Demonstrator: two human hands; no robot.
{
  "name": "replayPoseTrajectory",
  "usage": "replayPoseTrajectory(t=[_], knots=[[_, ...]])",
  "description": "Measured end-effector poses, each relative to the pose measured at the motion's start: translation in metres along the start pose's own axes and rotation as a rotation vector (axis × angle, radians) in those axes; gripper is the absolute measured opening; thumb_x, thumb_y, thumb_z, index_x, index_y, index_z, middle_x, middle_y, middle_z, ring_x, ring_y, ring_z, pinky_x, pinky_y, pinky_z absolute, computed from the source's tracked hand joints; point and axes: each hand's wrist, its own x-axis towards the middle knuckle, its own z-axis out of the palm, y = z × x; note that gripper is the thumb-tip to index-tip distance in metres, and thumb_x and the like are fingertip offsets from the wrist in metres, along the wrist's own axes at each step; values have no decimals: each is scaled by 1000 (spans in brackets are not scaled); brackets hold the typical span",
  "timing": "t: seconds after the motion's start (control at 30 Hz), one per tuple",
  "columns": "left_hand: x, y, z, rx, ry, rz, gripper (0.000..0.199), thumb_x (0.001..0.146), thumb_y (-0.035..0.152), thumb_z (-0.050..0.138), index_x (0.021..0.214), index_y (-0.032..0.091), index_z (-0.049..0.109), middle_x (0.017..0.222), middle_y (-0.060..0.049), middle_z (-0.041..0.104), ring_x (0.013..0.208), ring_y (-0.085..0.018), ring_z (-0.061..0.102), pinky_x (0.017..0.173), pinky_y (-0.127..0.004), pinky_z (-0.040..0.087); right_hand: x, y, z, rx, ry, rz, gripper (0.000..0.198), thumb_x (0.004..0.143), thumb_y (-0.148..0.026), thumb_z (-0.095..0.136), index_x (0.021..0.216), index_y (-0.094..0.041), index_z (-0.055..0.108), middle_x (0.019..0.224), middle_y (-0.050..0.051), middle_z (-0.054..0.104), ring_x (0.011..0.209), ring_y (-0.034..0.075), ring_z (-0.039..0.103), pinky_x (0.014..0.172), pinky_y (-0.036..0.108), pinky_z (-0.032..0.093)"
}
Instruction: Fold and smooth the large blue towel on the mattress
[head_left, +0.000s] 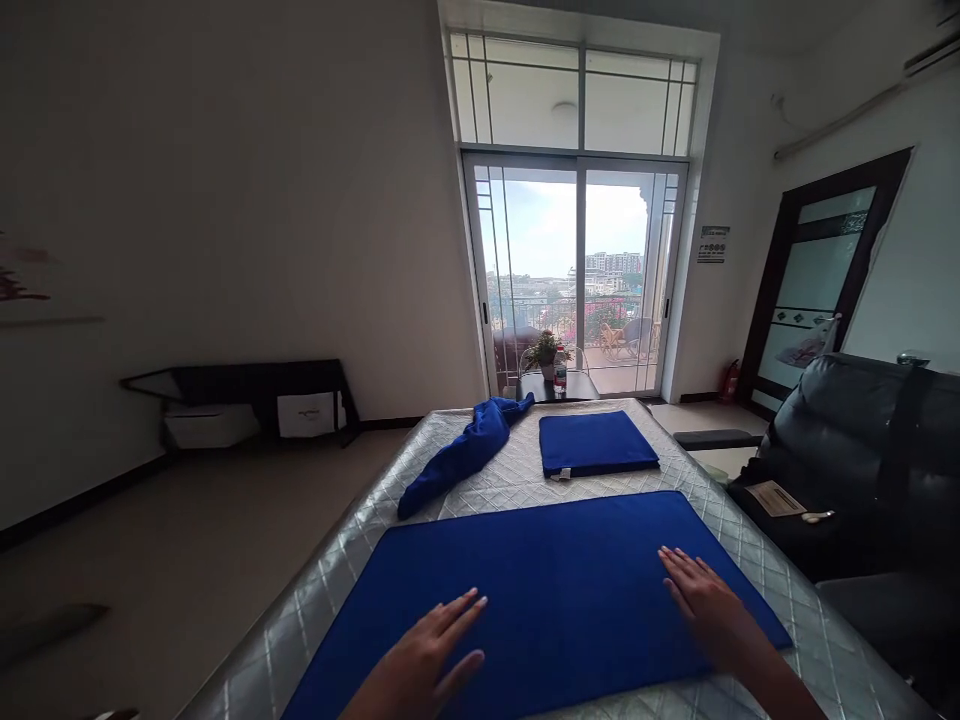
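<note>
Empty and flat, fingers extended, the left hand (426,648) and right hand (705,600) are over the spread blue cloth (562,585) on the quilted surface (750,540); whether the palms touch is unclear. The view cuts off the cloth's near left corner.

Daylight enters by the sliding door (580,280); sky (538,225) beyond it nearly white. Wall (262,200) left of it dim; armchair (847,425) to its right in shadow. Wide-angle stretch: dark-framed door (825,270), farther right, leans.
</note>
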Motion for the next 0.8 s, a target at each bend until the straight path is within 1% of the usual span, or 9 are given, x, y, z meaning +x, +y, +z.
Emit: replayPoseTrajectory(t=[0.03, 0.1, 0.23, 0.3, 0.4, 0.47, 0.57, 0.67, 0.8], knots=[[16, 24, -13, -102, -123, 59, 55, 97, 62, 47, 149, 44, 45, 152, 5, 55, 134, -25, 59, 106, -41, 56, 9, -23, -6, 34, -24, -34, 58, 103, -44, 26, 148, -20, 53, 155, 6, 49, 147, 24, 41, 123, 46, 32], [49, 63, -34, -242, -204, 105, 52, 99, 61, 44, 146, 41, 52, 150, 4, 59, 134, -24, 59, 111, -40, 52, 29, -66, -15, 90, -49, -116, 56, 104, -43, 28, 149, -20, 53, 155, 6, 50, 146, 23, 42, 124, 45, 30], [115, 99, -41, -376, -104, 185, 37, 101, 49, 45, 112, 30, 75, 112, -3, 79, 100, -22, 74, 89, -33, 59, 72, -132, -18, 146, -101, -280, 51, 103, -35, 31, 145, -21, 57, 149, 8, 57, 140, 22, 50, 121, 42, 32], [146, 103, -27, -386, -34, 176, 34, 101, 41, 47, 96, 25, 76, 95, -5, 79, 88, -21, 74, 80, -31, 58, 95, -153, -13, 140, -114, -287, 48, 102, -35, 35, 139, -22, 63, 141, 8, 65, 132, 23, 58, 116, 40, 38], [179, 105, 5, -355, 54, 111, 34, 101, 32, 42, 96, 22, 74, 99, -9, 78, 93, -23, 73, 83, -34, 57, 125, -171, 7, 126, -102, -241, 46, 101, -33, 35, 131, -22, 68, 130, 8, 72, 124, 23, 63, 112, 37, 41], [191, 106, 29, -329, 109, 58, 36, 101, 29, 37, 107, 21, 72, 113, -12, 76, 108, -25, 70, 96, -38, 55, 140, -175, 26, 129, -78, -211, 49, 100, -29, 34, 138, -18, 62, 139, 10, 66, 134, 23, 56, 117, 37, 34], [195, 105, 63, -283, 138, 9, 42, 102, 28, 33, 128, 16, 65, 134, -16, 68, 129, -28, 61, 113, -48, 46, 150, -174, 54, 135, -81, -186, 56, 101, -27, 30, 152, -11, 46, 158, 12, 46, 150, 25, 34, 125, 42, 18], [194, 97, 89, -255, 94, 38, 46, 103, 28, 32, 138, 13, 58, 144, -17, 62, 140, -30, 52, 118, -53, 41, 152, -169, 71, 127, -144, -193, 60, 101, -29, 29, 158, -10, 35, 165, 11, 33, 155, 24, 22, 127, 44, 11], [194, 85, 109, -121, 57, 132, 49, 105, 30, 30, 146, 13, 51, 150, -19, 57, 145, -30, 46, 119, -54, 40, 153, -166, 78, 129, -195, -190, 61, 102, -31, 24, 160, -11, 29, 167, 10, 27, 156, 23, 17, 127, 44, 9]])
